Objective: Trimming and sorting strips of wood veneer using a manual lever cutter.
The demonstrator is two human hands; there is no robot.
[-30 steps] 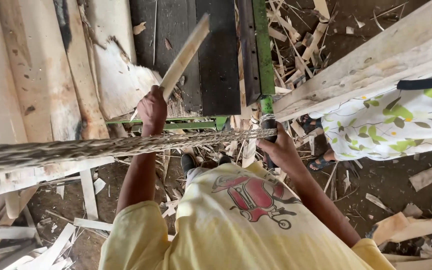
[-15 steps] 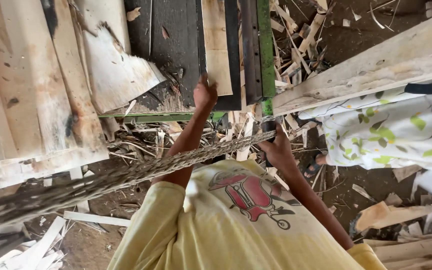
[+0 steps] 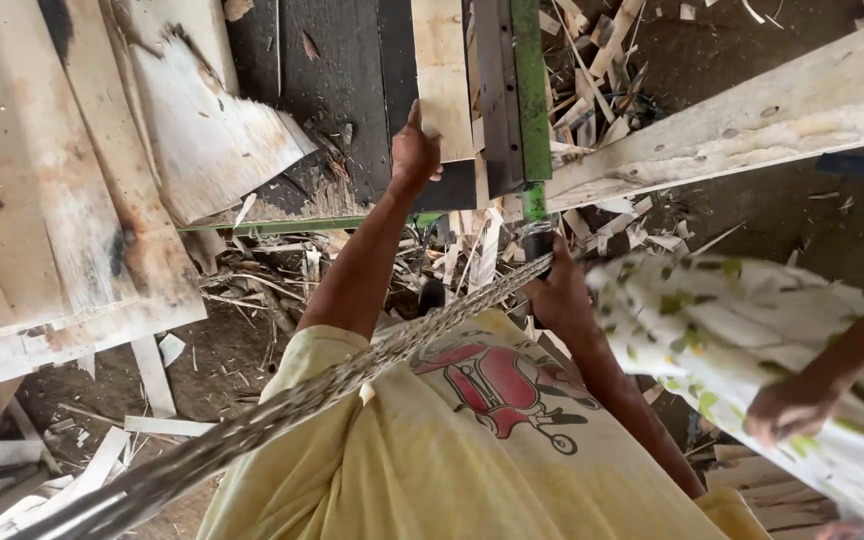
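Landmark: the green metal bar [image 3: 530,90], a painted upright strip near the top centre of the view; everything below is placed from it.
Shirt: a yellow shirt [image 3: 472,450] with a red printed figure fills the near foreground, well below the bar.
Rope: a thick braided rope [image 3: 282,410] runs slantwise from the lower left corner up to the foot of the bar.
Right hand: the right hand [image 3: 557,295] sits just under the bar's lower end, fingers curled round the rope's upper end; how tight the clasp is I cannot tell.
Co-worker: to the right of the bar and lower, another person in a white cloth with green leaf print [image 3: 752,350], blurred, with one hand [image 3: 787,410] showing against it.
Left hand: the left hand [image 3: 415,155] is raised just left of the bar, fingers closed on the lower edge of a pale wooden plank [image 3: 442,70].
Plank: it stands lengthwise right beside the bar, with a grey slat between them.
Dark board: a black panel [image 3: 332,90] lies left of the plank.
Veneer sheets: broad pale sheets [image 3: 62,200] stacked far left of the bar, edges ragged.
Beam: a long pale timber [image 3: 752,110] slants up to the right from the bar.
Floor: wood scraps [image 3: 592,60] strewn just right of the bar's upper part.
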